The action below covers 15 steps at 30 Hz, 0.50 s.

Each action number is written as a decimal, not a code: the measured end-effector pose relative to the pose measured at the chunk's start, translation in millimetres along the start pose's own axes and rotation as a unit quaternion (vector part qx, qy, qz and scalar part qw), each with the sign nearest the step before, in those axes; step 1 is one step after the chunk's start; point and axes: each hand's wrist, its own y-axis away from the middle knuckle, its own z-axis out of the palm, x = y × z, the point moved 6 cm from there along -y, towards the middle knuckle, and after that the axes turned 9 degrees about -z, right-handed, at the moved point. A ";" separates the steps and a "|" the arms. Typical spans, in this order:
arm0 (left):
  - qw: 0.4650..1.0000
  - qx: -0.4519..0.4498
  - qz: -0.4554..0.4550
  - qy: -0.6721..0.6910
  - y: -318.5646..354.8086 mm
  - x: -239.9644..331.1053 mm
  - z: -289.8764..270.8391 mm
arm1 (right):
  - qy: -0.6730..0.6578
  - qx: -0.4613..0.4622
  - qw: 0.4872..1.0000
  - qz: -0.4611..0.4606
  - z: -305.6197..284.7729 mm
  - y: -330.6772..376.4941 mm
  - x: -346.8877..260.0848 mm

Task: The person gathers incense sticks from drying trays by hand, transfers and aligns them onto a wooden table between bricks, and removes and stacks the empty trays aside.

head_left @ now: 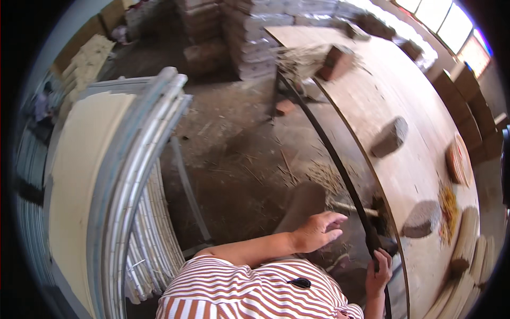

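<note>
My left hand (317, 232) is held out in front of the striped shirt (255, 290), with its fingers loosely extended and the thumb apart. It holds nothing. To its right, my right hand (379, 270) overlaps a long dark rail (340, 165) beside the table edge. Its fingers are loosely bent and somewhat apart; whether they touch the rail is unclear. Right of both hands stretches a long pale tabletop (366, 111). Nearest to my right hand on it is a rough grey stone (421, 219), with yellowish strands (449, 212) lying beside it.
Bundled pale sticks (465, 244) lie at the near right, beyond which sits a round basket (460, 160). Another stone (390, 137) and a brick (336, 62) rest farther along. Framed panels (79, 175) stand at left. Loose sticks (324, 175) litter the floor; wrapped stacks (257, 40) rise behind.
</note>
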 end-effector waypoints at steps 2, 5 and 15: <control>0.998 0.025 0.006 0.049 3.9 2.6 -12.5 | -0.005 -0.011 0.999 -0.041 3.3 -11.4 -13.0; 0.995 0.085 0.009 0.049 15.6 17.5 -37.5 | -0.013 0.089 0.995 -0.043 -19.1 -36.6 1.6; 0.900 0.415 0.014 -0.137 158.5 54.6 -54.9 | -0.105 0.254 0.960 -0.047 -44.7 -36.7 72.3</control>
